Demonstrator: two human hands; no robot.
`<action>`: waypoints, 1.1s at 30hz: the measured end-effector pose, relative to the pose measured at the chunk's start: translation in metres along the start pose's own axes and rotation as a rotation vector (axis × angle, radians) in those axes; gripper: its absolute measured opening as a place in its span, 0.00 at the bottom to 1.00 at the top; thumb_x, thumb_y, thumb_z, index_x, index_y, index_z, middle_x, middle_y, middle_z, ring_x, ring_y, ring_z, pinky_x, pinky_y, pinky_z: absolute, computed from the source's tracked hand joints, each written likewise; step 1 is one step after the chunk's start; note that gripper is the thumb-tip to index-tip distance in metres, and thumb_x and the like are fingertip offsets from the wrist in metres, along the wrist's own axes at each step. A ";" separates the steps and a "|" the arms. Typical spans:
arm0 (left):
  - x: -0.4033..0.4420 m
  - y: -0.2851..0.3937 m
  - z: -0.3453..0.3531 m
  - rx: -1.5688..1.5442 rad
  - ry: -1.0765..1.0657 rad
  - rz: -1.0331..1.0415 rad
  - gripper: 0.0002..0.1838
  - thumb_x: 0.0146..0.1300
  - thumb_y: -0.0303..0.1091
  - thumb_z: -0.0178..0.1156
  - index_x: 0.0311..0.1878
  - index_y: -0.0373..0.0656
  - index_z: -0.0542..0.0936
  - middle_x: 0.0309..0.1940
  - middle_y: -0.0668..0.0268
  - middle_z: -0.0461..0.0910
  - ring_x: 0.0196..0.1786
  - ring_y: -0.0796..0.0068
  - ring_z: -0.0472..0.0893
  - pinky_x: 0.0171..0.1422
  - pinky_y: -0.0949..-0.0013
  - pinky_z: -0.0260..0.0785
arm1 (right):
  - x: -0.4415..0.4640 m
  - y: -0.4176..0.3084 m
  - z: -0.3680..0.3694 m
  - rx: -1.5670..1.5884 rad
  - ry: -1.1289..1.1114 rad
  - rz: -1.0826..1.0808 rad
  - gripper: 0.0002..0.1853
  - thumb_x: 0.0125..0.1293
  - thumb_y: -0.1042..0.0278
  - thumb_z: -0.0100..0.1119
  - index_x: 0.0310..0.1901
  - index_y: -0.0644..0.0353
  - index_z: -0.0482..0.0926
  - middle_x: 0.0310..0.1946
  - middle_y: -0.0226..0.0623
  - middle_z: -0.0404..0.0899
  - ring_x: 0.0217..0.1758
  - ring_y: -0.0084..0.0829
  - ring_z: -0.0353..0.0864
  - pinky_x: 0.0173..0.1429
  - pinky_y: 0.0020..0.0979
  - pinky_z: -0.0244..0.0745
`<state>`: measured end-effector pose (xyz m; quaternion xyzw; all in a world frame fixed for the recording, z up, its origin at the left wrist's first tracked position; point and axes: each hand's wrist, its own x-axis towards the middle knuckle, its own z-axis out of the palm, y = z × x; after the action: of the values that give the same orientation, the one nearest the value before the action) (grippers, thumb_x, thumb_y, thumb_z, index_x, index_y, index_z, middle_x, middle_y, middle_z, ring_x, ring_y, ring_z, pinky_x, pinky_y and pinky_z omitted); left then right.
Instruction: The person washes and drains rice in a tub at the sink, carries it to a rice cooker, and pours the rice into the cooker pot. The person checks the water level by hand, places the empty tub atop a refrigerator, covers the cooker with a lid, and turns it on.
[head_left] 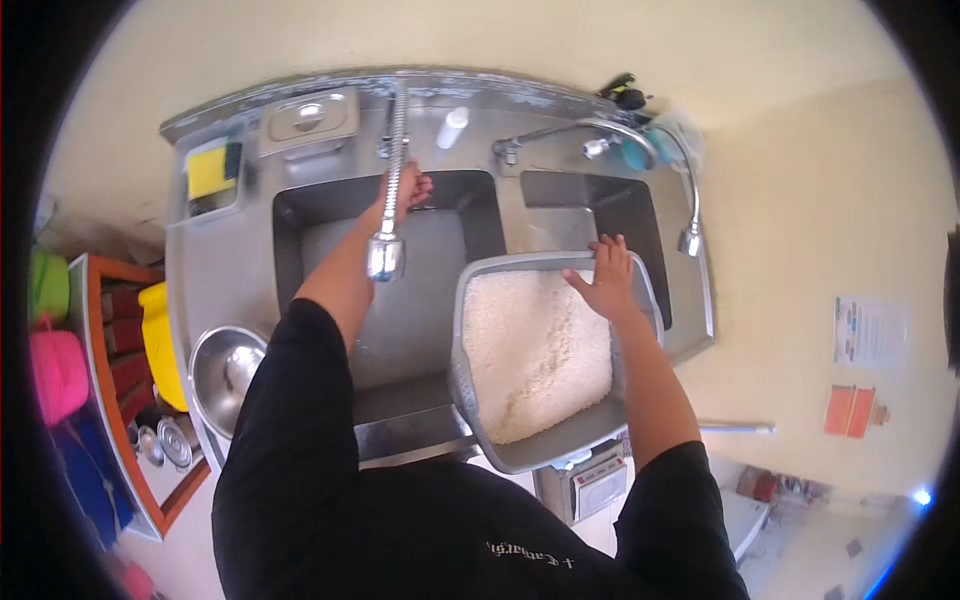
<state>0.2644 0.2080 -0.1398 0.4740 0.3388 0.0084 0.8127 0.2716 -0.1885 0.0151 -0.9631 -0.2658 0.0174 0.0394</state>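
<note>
My left hand is at the back edge of the large sink basin, behind the hose of a spring faucet. Its fingers are curled, and whatever they hold, if anything, is hidden. The faucet's chrome head hangs over my left forearm. A grey plastic tub of white rice-like grains rests across the sink's front and right side, partly over the small basin. My right hand grips its far right rim, fingers over the edge and thumb above the grains.
On the left counter are a steel bowl and a clear box with a yellow sponge. A lidded steel pan and white bottle stand at the back. Another curved faucet rises at right. A scale sits below the tub.
</note>
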 end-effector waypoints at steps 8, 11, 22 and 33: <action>0.011 0.036 0.037 -0.234 0.023 0.166 0.18 0.75 0.45 0.50 0.43 0.37 0.76 0.36 0.61 0.81 0.37 0.72 0.83 0.43 0.68 0.78 | 0.004 -0.007 -0.002 -0.046 -0.037 0.043 0.40 0.59 0.35 0.64 0.61 0.61 0.67 0.68 0.52 0.60 0.78 0.55 0.44 0.75 0.57 0.44; 0.005 0.048 0.035 -0.311 0.043 0.253 0.17 0.75 0.44 0.51 0.44 0.37 0.76 0.36 0.61 0.81 0.37 0.72 0.82 0.43 0.68 0.77 | 0.005 -0.010 0.001 -0.057 -0.005 0.003 0.40 0.59 0.37 0.64 0.60 0.63 0.67 0.67 0.53 0.60 0.78 0.56 0.45 0.75 0.56 0.44; -0.060 -0.207 -0.064 0.908 0.006 0.266 0.14 0.71 0.41 0.54 0.43 0.38 0.76 0.37 0.60 0.81 0.37 0.66 0.80 0.44 0.63 0.73 | 0.008 -0.010 0.005 0.027 0.003 0.001 0.38 0.60 0.43 0.68 0.59 0.67 0.66 0.67 0.54 0.59 0.78 0.59 0.42 0.76 0.55 0.43; -0.077 -0.275 -0.088 1.129 0.101 0.269 0.13 0.68 0.41 0.56 0.43 0.40 0.77 0.38 0.60 0.80 0.40 0.64 0.79 0.48 0.60 0.71 | 0.014 -0.010 0.007 0.024 -0.034 -0.004 0.40 0.59 0.41 0.68 0.59 0.68 0.65 0.66 0.59 0.59 0.77 0.62 0.42 0.76 0.57 0.43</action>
<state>0.0715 0.0979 -0.3397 0.8717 0.2658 -0.0476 0.4089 0.2782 -0.1720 0.0090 -0.9616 -0.2680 0.0368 0.0467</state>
